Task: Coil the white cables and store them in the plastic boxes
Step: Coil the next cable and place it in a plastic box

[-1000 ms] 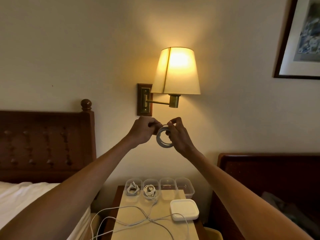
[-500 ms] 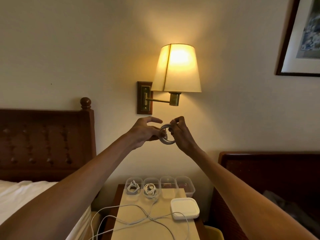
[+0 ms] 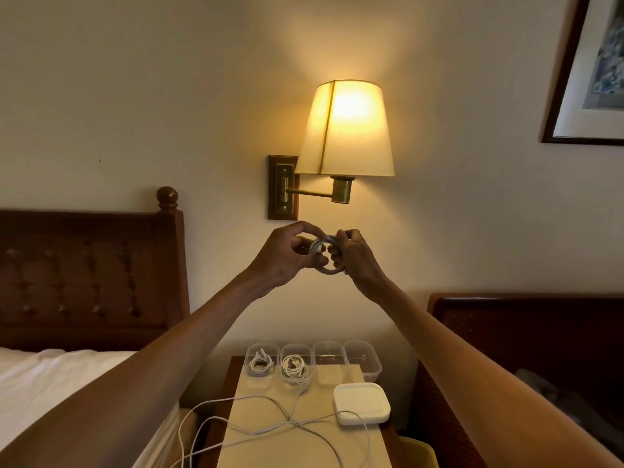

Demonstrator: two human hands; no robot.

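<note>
We held small coiled cable (image 3: 327, 255) up at arm's length under lamp (image 3: 346, 130), prob. for light. Left hand (image 3: 282, 256) & right hand (image 3: 358, 256) both pinched coil so loops stayed tight. Boxes (image 3: 363, 361) far below on surface (image 3: 304, 444), near loose cables (image 3: 270, 423).

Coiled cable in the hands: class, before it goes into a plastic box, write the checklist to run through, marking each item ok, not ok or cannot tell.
1. Coiled cable forms a tight ring: ok.
2. Left hand and right hand both grip it: ok.
3. Loose end tucked in: cannot tell.
4. Third box empty: ok.
5. Fourth box empty: ok.
6. Loose cables on the nightstand clear of the boxes: not ok, one strand reaches the second box.
</note>
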